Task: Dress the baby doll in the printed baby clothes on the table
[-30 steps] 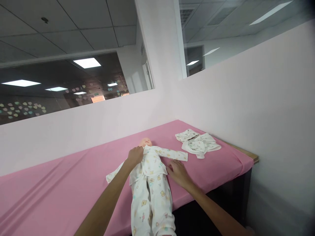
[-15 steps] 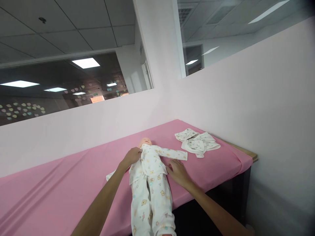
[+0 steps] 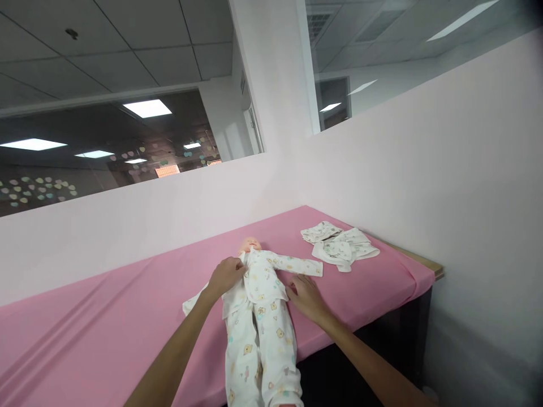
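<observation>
A baby doll (image 3: 251,245) lies on its back on the pink table cover (image 3: 106,316), dressed in a white printed sleepsuit (image 3: 261,316). My left hand (image 3: 225,275) pinches the suit's cloth at the doll's left shoulder, fingers closed. At the right edge of the suit by the doll's waist rests my right hand (image 3: 306,297), its fingers curled against the cloth; whether it grips the cloth I cannot tell. The doll's legs hang over the table's front edge.
A small heap of white printed baby clothes (image 3: 339,244) lies at the table's far right. Pale partition walls (image 3: 424,169) close the back and right sides. The wooden table edge (image 3: 419,261) shows at the right, with a dark gap below.
My left hand has slid down from the doll's neck to its shoulder. My right hand has stayed in place.
</observation>
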{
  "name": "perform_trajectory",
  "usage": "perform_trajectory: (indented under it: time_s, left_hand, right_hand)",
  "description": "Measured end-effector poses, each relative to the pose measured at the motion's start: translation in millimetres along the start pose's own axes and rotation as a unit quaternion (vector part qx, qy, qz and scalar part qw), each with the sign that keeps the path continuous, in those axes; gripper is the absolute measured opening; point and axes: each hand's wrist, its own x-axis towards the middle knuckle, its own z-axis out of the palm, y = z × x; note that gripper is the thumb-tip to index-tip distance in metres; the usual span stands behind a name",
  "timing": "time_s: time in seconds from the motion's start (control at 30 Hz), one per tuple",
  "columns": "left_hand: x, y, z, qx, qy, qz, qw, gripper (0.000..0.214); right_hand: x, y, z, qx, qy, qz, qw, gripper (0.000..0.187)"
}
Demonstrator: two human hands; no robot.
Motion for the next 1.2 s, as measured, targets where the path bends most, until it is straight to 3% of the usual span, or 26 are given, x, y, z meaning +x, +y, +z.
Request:
perform_trajectory:
  time_s: [0.23,0.47,0.63,0.73,0.97,1.2]
  left_hand:
    - [-12,8,9.2,-0.05,-0.035,-0.029,0.998,0.026]
    - [-7,2,1.5,-0.142,-0.126,-0.047,0.981,0.034]
    - [-5,-1,-2.9,-0.135,-0.143,-0.038,0.98,0.033]
    - [-7,2,-1.9,-0.093,-0.116,-0.027,0.989,0.031]
    - [-14,19,14.0,0.081,0.024,-0.019,0.996,0.019]
    - [-15,21,19.0,0.172,0.018,-0.02,0.985,0.019]
  right_hand:
    - [0,-1,1,0.0,-0.001,0.004,1.0,0.014]
    - [0,-3,-2,0.0,0.001,-0.003,1.0,0.014]
    - [-1,-3,-2,-0.001,0.004,-0.003,1.0,0.015]
    - [0,-2,-1,-0.001,0.002,0.0,1.0,0.014]
    - [0,-3,-3,0.0,-0.005,0.005,1.0,0.016]
    - [0,-3,-2,0.003,-0.003,0.006,1.0,0.015]
